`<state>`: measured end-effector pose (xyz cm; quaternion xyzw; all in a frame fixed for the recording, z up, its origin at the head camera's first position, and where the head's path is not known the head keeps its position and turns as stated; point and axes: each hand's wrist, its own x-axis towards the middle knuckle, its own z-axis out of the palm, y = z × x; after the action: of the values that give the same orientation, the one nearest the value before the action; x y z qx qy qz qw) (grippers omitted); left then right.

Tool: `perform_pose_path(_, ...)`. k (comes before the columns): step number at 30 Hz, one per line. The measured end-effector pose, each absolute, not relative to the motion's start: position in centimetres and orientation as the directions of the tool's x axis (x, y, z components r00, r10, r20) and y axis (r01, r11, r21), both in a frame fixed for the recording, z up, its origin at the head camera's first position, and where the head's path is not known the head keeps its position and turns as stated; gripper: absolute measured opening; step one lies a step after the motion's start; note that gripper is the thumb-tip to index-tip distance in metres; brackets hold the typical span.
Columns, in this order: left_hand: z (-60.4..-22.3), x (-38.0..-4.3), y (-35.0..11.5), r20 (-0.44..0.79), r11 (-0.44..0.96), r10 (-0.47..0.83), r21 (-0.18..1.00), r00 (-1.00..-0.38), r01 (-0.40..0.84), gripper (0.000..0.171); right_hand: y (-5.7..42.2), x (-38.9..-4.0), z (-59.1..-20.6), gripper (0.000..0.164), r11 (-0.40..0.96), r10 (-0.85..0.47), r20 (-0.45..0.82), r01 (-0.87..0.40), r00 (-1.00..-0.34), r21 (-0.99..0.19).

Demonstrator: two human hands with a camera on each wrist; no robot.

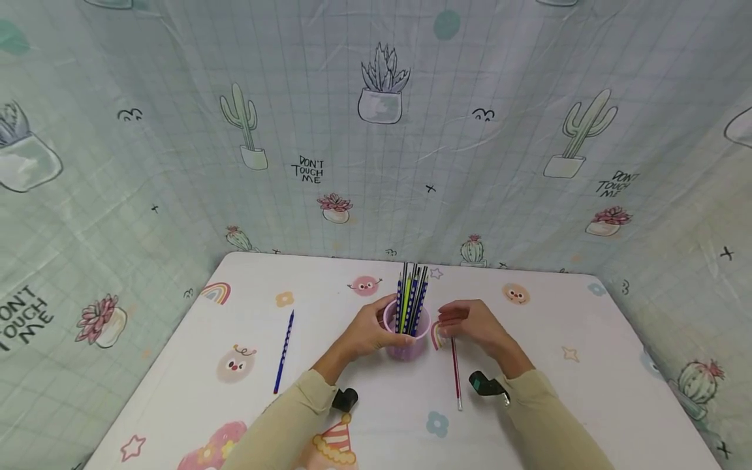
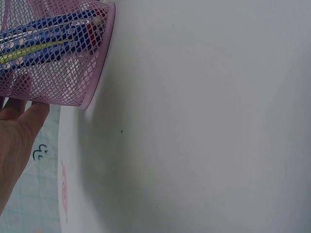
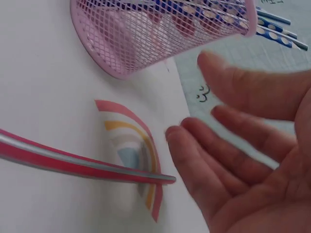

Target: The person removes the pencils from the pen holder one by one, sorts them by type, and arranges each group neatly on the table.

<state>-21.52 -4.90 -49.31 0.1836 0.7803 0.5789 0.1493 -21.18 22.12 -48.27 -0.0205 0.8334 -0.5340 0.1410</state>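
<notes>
My left hand [image 1: 370,331] grips a pink mesh pencil cup [image 1: 407,351] near the middle of the table. Its thumb lies across the near side of the rim. Several pencils [image 1: 411,300] stand in the cup, blue dotted, striped and yellow-green. In the left wrist view, the cup [image 2: 58,87] shows the pencils through its mesh. Right of the cup is my right hand [image 1: 478,326], thumb apart from the fingers and nothing between them. A red-and-silver striped pencil [image 3: 87,166] lies on the table below that hand, with a gap to the fingertips in the right wrist view.
A blue dotted pencil [image 1: 284,352] lies alone on the left side of the white table [image 1: 376,437]. Dark wrist devices [image 1: 345,399] show at both sleeves. Patterned cloth [image 1: 423,215] hangs behind and beside the table.
</notes>
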Motion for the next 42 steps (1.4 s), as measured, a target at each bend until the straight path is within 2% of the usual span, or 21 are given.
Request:
perform_pose_path(5, -49.5, -21.6, -5.0, -0.001, 0.251, 0.472, 0.959, -0.881, 0.133, 0.087, 20.7, -20.6, -48.8, 0.069, 0.356, -0.355, -0.139, 0.004, -0.924, -0.934)
perform_pose_path(11, -49.4, -21.4, -5.1, 0.010, 0.239, 0.480, 0.961, -0.877, 0.141, 0.085, 18.1, -19.8, -49.6, 0.088, 0.367, -0.387, -0.054, -0.100, -0.921, -0.925)
perform_pose_path(18, -49.5, -21.5, -5.1, -0.011, 0.209, 0.501, 0.972, -0.866, 0.109, 0.082, 17.1, -19.8, -50.5, 0.086, 0.480, -0.329, 0.005, -0.172, -0.944, -0.860)
perform_pose_path(22, -49.2, -22.0, -5.1, -0.001, 0.188, 0.488, 0.977, -0.873, 0.104, 0.063, 17.3, -20.1, -50.2, 0.086, 0.511, -0.323, 0.013, -0.186, -0.946, -0.839)
perform_pose_path(29, -48.1, -23.1, -4.2, 0.104, 0.197, 0.312, 0.965, -0.944, 0.172, 0.034, 17.3, -20.5, -49.7, 0.089, 0.532, -0.321, -0.004, -0.176, -0.947, -0.828)
perform_pose_path(42, -47.0, -23.8, -3.2, 0.142, 0.286, 0.121, 0.943, -0.982, 0.172, 0.017, 17.5, -21.0, -49.6, 0.091, 0.512, -0.329, -0.023, -0.158, -0.944, -0.844)
